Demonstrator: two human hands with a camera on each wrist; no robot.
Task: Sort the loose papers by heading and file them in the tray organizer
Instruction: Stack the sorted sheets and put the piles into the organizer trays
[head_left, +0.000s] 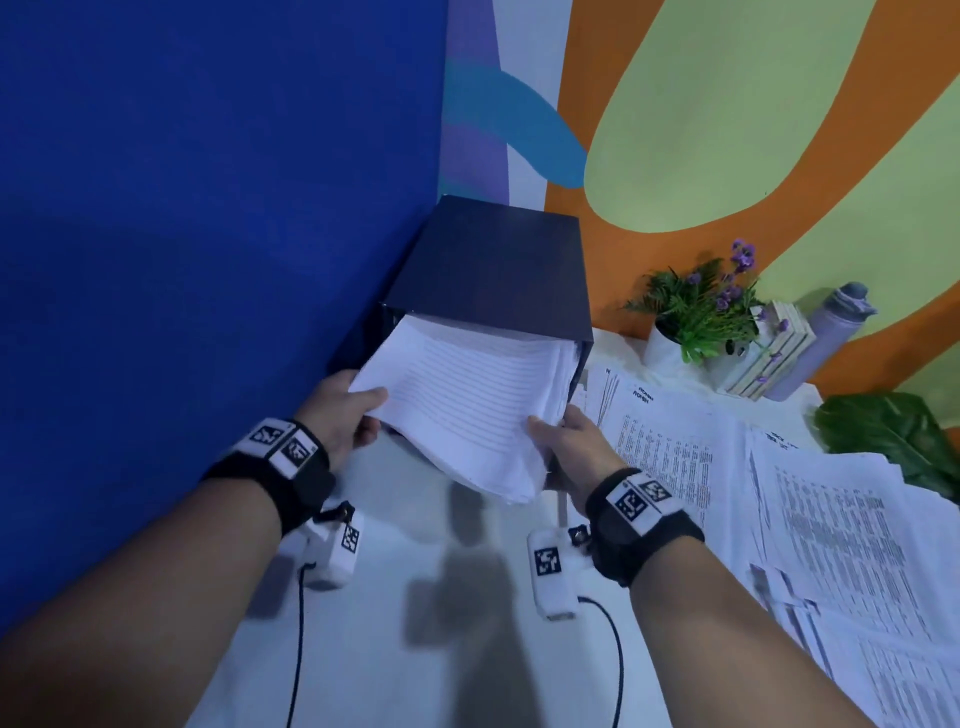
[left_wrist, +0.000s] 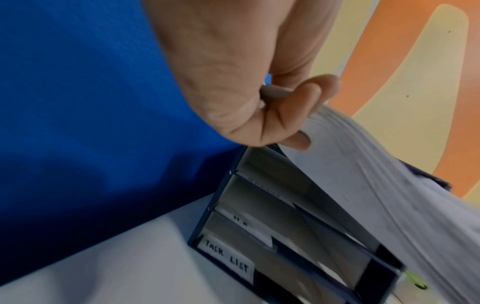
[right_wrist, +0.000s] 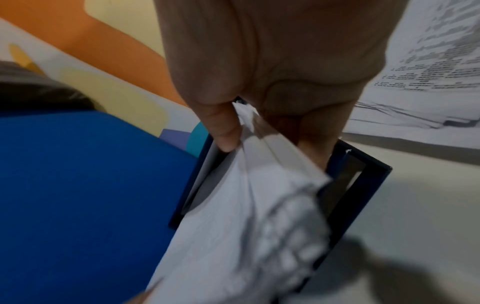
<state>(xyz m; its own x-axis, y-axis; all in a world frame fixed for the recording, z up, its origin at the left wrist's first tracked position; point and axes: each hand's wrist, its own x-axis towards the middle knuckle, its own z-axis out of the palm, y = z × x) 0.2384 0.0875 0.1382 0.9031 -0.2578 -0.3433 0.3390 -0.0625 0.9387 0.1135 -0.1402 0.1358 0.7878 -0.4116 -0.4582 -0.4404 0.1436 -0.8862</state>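
A thick stack of white lined papers (head_left: 467, 410) sticks halfway out of the top slot of the dark blue tray organizer (head_left: 493, 265), which stands in the corner against the blue wall. My left hand (head_left: 345, 415) grips the stack's left edge and my right hand (head_left: 571, 441) grips its right edge. In the left wrist view my left hand (left_wrist: 272, 115) pinches the paper stack (left_wrist: 376, 174) above the organizer's lower shelves (left_wrist: 272, 226); a label (left_wrist: 226, 257) reads "TASK LIST". The right wrist view shows my right hand (right_wrist: 259, 123) pinching the papers (right_wrist: 246, 226) at the organizer's frame (right_wrist: 358, 185).
Several loose printed sheets (head_left: 779, 493) lie spread over the white table (head_left: 415, 623) to the right. Behind them stand a potted plant (head_left: 696, 312), a small striped box (head_left: 774, 353) and a grey bottle (head_left: 826, 338). A green leaf (head_left: 893, 436) lies at the far right.
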